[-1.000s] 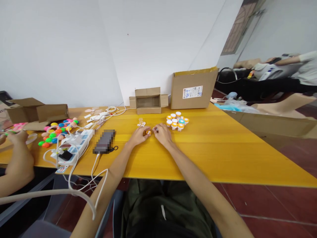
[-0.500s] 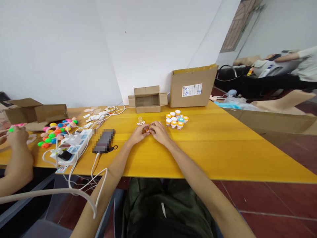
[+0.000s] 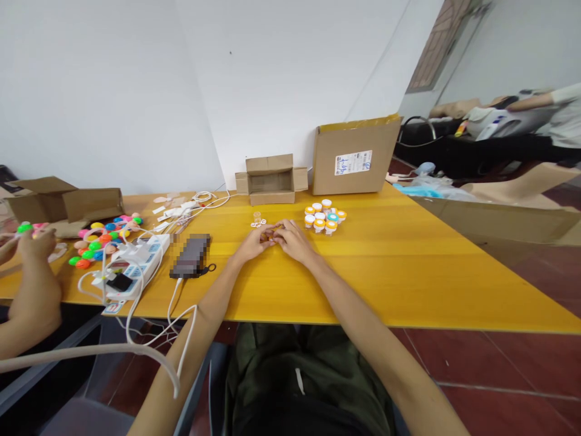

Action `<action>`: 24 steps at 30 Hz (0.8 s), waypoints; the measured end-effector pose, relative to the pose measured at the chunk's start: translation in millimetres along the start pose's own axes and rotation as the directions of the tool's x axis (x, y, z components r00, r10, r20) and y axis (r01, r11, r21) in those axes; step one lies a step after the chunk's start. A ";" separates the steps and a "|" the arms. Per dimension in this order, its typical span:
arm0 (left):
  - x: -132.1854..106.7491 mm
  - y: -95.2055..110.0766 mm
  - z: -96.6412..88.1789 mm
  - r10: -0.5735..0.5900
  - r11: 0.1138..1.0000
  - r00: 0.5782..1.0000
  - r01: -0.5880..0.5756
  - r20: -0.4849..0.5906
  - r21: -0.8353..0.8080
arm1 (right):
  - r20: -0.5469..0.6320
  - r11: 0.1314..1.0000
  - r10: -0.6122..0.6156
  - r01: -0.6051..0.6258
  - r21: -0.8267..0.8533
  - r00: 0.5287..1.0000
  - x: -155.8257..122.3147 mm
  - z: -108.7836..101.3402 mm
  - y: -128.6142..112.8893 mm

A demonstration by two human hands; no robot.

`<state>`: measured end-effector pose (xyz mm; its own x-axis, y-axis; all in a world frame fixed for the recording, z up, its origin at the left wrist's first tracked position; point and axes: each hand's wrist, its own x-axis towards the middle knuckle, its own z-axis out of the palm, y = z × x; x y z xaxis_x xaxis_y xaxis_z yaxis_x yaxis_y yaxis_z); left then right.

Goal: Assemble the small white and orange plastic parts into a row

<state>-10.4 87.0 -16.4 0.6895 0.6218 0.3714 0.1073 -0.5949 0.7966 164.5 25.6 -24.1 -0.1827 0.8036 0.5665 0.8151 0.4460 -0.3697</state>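
Note:
My left hand (image 3: 254,243) and my right hand (image 3: 293,241) meet at the fingertips just above the table. Both have their fingers closed round something small, which the fingers almost wholly hide. Just beyond my left hand stands a small clear container (image 3: 257,216), with several small white cut-out pieces (image 3: 258,223) lying in front of it. To the right of my right hand is a tight cluster of small jars (image 3: 319,224) with white and orange lids; one lid (image 3: 333,218) is teal.
Against the wall stand an open cardboard box (image 3: 272,184) and a large closed carton (image 3: 354,160). A phone (image 3: 193,254), a power strip (image 3: 149,263) with cables and colourful balls (image 3: 104,239) lie left. A co-worker's hand (image 3: 36,242) holds a green-and-pink item.
My hands stay together in nearly the same place, with slight finger movement. The orange bit that showed between my fingertips is now hardly visible. The co-worker's hand has shifted slightly.

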 end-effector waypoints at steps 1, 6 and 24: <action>0.1 0.2 0.1 0.000 1.000 1.000 0.000 0.002 -0.004 | 0.007 1.000 0.002 -0.002 -0.004 1.000 0.0 -1.1 -0.3; 0.3 -0.1 0.6 -0.006 1.000 1.000 0.006 0.014 -0.028 | 0.033 1.000 0.014 -0.013 -0.026 0.999 -0.7 -6.2 -0.5; 0.3 1.6 1.4 -0.026 1.000 0.999 0.026 0.021 -0.005 | 0.070 1.000 0.011 -0.011 0.001 0.997 -0.2 -7.4 1.4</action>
<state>-9.1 85.6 -15.7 0.7016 0.6260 0.3404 0.1218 -0.5760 0.8083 169.8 23.1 -19.3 -0.2121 0.8342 0.5091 0.8165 0.4375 -0.3767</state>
